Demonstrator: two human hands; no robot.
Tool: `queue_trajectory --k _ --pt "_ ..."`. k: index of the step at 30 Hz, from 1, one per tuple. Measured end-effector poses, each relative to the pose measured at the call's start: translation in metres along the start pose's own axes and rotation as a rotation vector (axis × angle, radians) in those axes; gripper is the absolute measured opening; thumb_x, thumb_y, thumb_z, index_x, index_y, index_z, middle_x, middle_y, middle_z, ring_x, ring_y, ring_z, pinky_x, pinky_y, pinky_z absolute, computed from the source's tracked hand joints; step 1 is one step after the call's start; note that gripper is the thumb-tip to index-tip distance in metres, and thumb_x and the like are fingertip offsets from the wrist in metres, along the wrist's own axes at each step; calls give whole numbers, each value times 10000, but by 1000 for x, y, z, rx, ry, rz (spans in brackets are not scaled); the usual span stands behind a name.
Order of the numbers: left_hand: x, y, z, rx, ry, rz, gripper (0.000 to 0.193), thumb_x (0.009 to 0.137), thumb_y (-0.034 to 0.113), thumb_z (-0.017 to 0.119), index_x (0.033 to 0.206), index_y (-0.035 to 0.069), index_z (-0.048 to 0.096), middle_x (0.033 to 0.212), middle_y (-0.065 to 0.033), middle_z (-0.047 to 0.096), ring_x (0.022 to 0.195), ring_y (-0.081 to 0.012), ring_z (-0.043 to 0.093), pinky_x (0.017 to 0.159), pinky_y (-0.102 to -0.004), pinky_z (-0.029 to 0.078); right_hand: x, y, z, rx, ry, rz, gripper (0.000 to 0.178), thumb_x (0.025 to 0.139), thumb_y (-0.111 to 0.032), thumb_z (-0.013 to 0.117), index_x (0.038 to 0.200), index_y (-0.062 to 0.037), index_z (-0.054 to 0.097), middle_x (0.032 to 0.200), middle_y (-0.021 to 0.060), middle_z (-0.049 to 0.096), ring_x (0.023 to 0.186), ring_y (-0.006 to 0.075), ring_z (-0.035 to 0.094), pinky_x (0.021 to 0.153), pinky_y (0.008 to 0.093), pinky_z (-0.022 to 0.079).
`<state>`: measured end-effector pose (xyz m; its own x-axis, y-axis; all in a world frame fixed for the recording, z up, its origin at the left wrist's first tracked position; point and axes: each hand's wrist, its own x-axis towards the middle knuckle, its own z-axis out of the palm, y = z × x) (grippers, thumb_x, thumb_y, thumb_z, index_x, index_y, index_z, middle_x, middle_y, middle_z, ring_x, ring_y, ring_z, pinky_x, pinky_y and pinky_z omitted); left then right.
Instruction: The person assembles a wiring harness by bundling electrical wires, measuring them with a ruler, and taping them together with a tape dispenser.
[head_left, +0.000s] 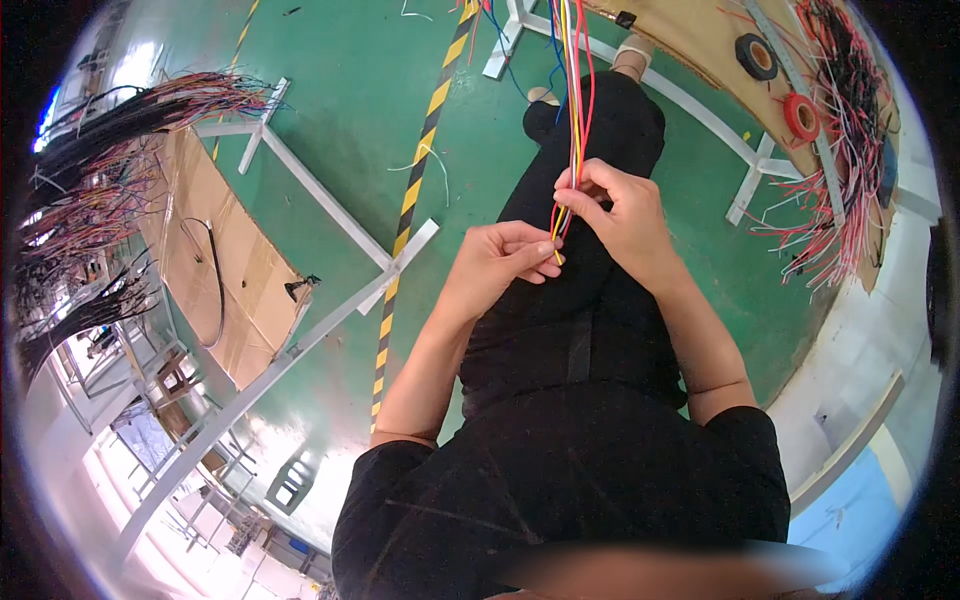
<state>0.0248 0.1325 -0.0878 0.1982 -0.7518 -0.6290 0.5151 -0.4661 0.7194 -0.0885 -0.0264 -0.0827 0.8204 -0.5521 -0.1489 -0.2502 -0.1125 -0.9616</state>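
Observation:
A bundle of thin wires [574, 100], in red, white, yellow and dark colours, runs down from the top of the view to my hands above my lap. My right hand [622, 215] is closed round the bundle, thumb and fingers pinching it a little above the ends. Lower and to the left, my left hand [508, 262] pinches the wire ends between thumb and fingers. A yellow wire tip sticks out past the left thumb. The fingers hide part of the other ends.
At right, a board carries black tape [756, 57], red tape [801, 117] and a heap of wires [848, 130]. On the left, more wire bundles [150, 120] lie beside a cardboard sheet [215, 260] on a white metal frame [325, 205]. Yellow-black striped tape [412, 190] crosses the green floor.

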Motion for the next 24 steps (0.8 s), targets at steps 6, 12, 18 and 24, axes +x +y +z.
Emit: queue_trajectory --k 6,12,18,24 --pt "2 -6 2 54 54 64 176 900 159 646 963 -3 674 784 -40 686 724 -92 662 619 -203 500 1 0 1 52 6 8 152 846 -101 679 947 9 646 771 43 661 708 84 624 646 234 498" --pt "1 -8 6 206 208 194 155 886 145 657 922 -3 685 775 -37 698 697 -72 658 603 -196 490 5 -1 -3 112 -45 129 157 865 -100 668 979 7 655 769 12 640 693 47 584 633 205 486" --pt "0 -7 9 58 145 118 161 894 146 649 956 0 677 808 -47 700 724 -86 663 614 -201 497 6 1 -1 187 -65 168 162 877 -100 659 989 15 643 782 15 632 703 50 584 637 202 498" --pt "1 -13 7 18 118 118 161 908 142 632 972 -1 670 837 -54 699 739 -93 662 631 -201 498 5 -1 0 210 -67 188 166 879 -103 657 994 15 642 783 20 635 703 50 586 628 201 498"
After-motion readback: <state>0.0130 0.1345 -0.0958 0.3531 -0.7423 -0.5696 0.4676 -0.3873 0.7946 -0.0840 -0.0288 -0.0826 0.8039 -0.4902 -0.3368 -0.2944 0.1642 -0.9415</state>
